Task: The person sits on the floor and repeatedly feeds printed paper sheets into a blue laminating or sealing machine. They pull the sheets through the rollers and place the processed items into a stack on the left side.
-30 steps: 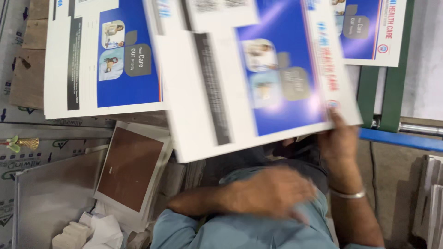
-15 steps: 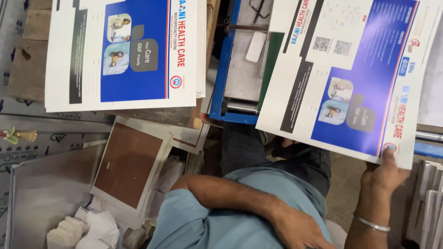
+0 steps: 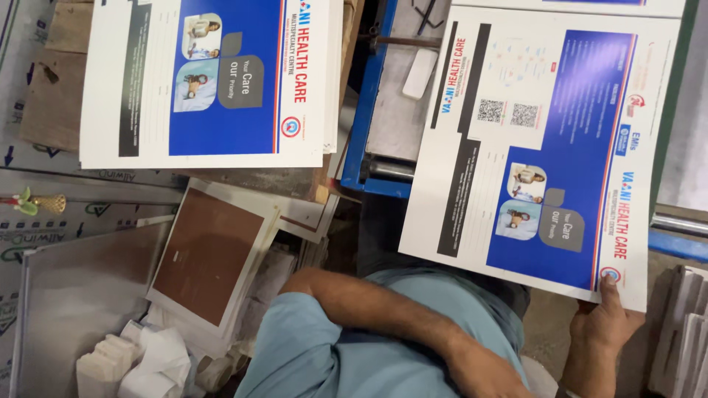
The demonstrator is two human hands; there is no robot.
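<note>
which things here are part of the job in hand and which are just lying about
In use:
right hand, gripping the sheet's corner
printed sheet
stack of same sheets

Lying about:
brown panel
white rags
grey board
left hand, resting at the body

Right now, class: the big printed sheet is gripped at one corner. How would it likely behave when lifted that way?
The printed sheet is probably fairly stiff card: held by the right hand at one corner, it stays nearly flat. It looks thin, so likely light. Its glossy-looking face may slip.
</note>
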